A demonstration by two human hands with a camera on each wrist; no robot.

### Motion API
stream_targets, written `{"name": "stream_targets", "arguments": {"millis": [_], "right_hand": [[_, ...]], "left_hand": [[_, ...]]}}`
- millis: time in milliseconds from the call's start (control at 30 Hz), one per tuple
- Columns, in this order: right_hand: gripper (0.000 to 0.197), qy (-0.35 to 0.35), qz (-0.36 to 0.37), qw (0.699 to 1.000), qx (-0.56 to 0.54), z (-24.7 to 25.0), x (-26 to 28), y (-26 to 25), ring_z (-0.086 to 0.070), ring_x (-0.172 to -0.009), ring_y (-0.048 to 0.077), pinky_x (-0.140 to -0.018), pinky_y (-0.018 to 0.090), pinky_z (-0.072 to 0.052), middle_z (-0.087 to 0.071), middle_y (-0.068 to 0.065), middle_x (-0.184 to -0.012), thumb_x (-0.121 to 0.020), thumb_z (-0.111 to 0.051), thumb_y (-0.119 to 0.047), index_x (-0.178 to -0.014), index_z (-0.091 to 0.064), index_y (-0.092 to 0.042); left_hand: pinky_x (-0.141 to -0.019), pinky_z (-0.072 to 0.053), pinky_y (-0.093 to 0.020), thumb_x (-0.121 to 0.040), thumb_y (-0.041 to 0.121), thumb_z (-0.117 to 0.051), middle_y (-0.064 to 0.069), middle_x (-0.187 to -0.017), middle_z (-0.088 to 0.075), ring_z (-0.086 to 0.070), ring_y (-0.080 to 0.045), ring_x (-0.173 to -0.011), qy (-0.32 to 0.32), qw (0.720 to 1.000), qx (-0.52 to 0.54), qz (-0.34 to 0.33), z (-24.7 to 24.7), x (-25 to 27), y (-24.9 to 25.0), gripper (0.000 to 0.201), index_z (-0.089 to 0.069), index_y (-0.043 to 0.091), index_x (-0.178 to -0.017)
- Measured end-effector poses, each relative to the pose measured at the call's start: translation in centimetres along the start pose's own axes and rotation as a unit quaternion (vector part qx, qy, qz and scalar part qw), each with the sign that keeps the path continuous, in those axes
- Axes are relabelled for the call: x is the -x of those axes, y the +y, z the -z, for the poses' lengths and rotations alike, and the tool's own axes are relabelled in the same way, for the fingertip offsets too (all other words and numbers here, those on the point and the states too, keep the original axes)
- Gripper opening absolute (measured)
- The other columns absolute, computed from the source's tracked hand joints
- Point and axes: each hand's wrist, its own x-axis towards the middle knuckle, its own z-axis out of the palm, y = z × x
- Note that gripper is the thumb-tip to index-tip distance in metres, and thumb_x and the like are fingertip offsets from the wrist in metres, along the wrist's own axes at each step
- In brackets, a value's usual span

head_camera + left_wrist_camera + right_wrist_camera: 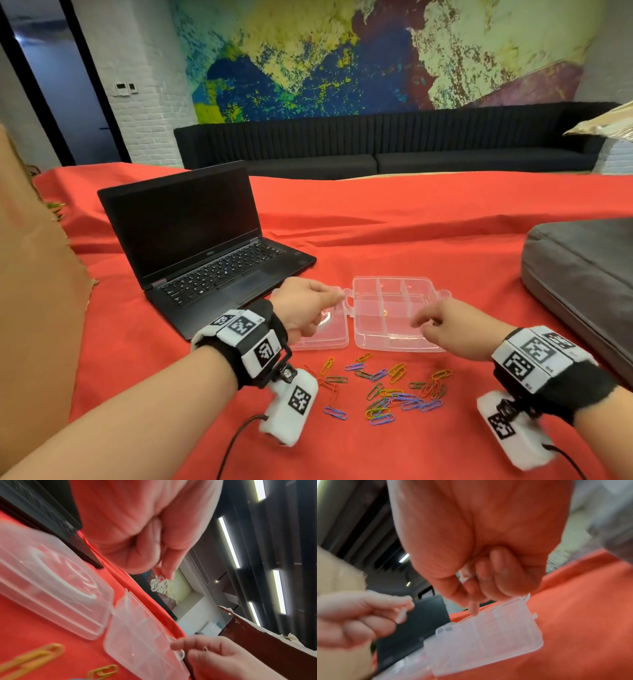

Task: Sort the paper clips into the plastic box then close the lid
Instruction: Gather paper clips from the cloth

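The clear plastic box lies open on the red cloth, its compartments facing up and its lid folded flat to the left. My left hand hovers over the lid's far edge and pinches a white paper clip between thumb and forefinger. My right hand hangs over the box's front right compartments, fingers curled, with a small white paper clip pinched in them. Several coloured paper clips lie scattered in front of the box. A small yellow item sits in a middle compartment.
An open black laptop stands just left of the lid. A grey cushion lies at the right. Brown cardboard rises at the far left. A dark sofa runs behind the table.
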Motion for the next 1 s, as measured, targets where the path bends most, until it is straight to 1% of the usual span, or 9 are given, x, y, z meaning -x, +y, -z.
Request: {"name": "stream_targets", "arguments": {"millis": [100, 267, 433, 500, 600, 700, 733, 833, 1000], "right_hand": [[0.024, 0.061, -0.053, 0.968, -0.239, 0.2, -0.5, 1.1, -0.03, -0.031, 0.006, -0.032, 0.016, -0.024, -0.039, -0.006, -0.047, -0.088, -0.048, -0.003, -0.095, -0.07, -0.01], [0.008, -0.008, -0.136, 0.846, -0.515, 1.0, -1.0, 1.8, -0.019, -0.036, 0.005, -0.036, 0.011, -0.013, -0.031, -0.006, -0.048, -0.09, -0.05, -0.008, -0.089, -0.057, -0.013], [0.007, -0.061, -0.193, 0.744, -0.637, 1.6, -1.9, 1.9, -0.037, -0.039, 0.011, -0.033, 0.017, -0.031, -0.044, 0.003, -0.057, -0.088, -0.048, -0.012, -0.09, -0.053, -0.009], [0.015, -0.077, -0.202, 0.698, -0.683, 1.8, -2.3, 1.6, -0.049, -0.043, 0.016, -0.039, 0.021, -0.046, -0.053, 0.01, -0.061, -0.089, -0.044, -0.014, -0.092, -0.053, -0.003], [0.022, -0.09, -0.195, 0.651, -0.728, 2.2, -3.0, 0.9, -0.058, -0.063, 0.026, -0.055, 0.033, -0.059, -0.056, 0.018, -0.077, -0.088, -0.043, -0.016, -0.096, -0.052, 0.003], [0.027, -0.102, -0.194, 0.648, -0.729, 2.3, -3.7, -0.4, -0.057, -0.079, 0.03, -0.068, 0.039, -0.059, -0.053, 0.02, -0.088, -0.088, -0.045, -0.021, -0.1, -0.05, 0.002], [0.029, -0.107, -0.193, 0.648, -0.729, 2.4, -4.0, -1.0, -0.057, -0.084, 0.031, -0.075, 0.042, -0.057, -0.052, 0.02, -0.092, -0.088, -0.045, -0.023, -0.101, -0.049, 0.002], [0.032, -0.113, -0.182, 0.659, -0.721, 2.0, -4.9, -3.1, -0.052, -0.092, 0.034, -0.091, 0.043, -0.045, -0.05, 0.019, -0.094, -0.086, -0.047, -0.029, -0.099, -0.048, 0.001], [0.031, -0.072, -0.191, 0.717, -0.666, -0.1, -5.9, -6.2, -0.038, -0.059, 0.021, -0.059, 0.03, -0.032, -0.043, 0.012, -0.079, -0.077, -0.054, -0.035, -0.088, -0.045, -0.007]], "left_hand": [[-0.037, -0.017, -0.01, -0.084, 0.017, -0.068, -0.001, -0.052, -0.033, -0.022, -0.01, -0.037, 0.002, 1.0, -0.016, 0.019, -3.1, -2.4, 0.6, 0.018, -0.059, 0.009, -0.071], [-0.038, -0.02, -0.011, -0.081, 0.012, -0.059, -0.003, -0.053, -0.031, -0.022, -0.013, -0.029, 0.007, 0.99, -0.125, 0.061, -5.3, -4.7, 0.4, 0.01, -0.056, 0.008, -0.073], [-0.039, -0.042, -0.022, -0.091, 0.016, -0.048, -0.007, -0.064, -0.044, -0.036, -0.013, -0.044, -0.021, 0.993, -0.059, 0.098, -5.0, -5.6, 1.3, 0.016, -0.054, 0.005, -0.081], [-0.053, -0.055, -0.031, -0.095, 0.023, -0.046, -0.012, -0.079, -0.05, -0.047, -0.017, -0.055, -0.046, 0.993, -0.043, 0.103, -5.1, -5.5, 1.9, 0.022, -0.052, 0.001, -0.094], [-0.077, -0.054, -0.038, -0.098, 0.029, -0.043, -0.023, -0.111, -0.052, -0.059, -0.028, -0.078, -0.073, 0.991, -0.058, 0.101, -5.1, -4.9, 2.7, 0.043, -0.047, -0.007, -0.122], [-0.087, -0.049, -0.037, -0.1, 0.031, -0.039, -0.025, -0.134, -0.047, -0.056, -0.038, -0.112, -0.08, 0.99, -0.082, 0.087, -4.6, -4.2, 3.3, 0.053, -0.038, -0.007, -0.137], [-0.085, -0.051, -0.036, -0.1, 0.029, -0.039, -0.024, -0.129, -0.05, -0.057, -0.037, -0.111, -0.072, 0.99, -0.089, 0.078, -4.3, -4.0, 3.5, 0.05, -0.04, -0.007, -0.136], [-0.065, -0.054, -0.03, -0.098, 0.018, -0.039, -0.014, -0.099, -0.058, -0.063, -0.026, -0.072, -0.04, 0.992, -0.107, 0.058, -3.2, -3.3, 3.6, 0.038, -0.048, -0.006, -0.127], [-0.051, -0.049, -0.03, -0.097, 0.01, -0.038, -0.009, -0.078, -0.053, -0.052, -0.021, -0.054, -0.024, 0.99, -0.117, 0.07, -0.9, -1.9, 2.0, 0.021, -0.053, 0.003, -0.111]]}}
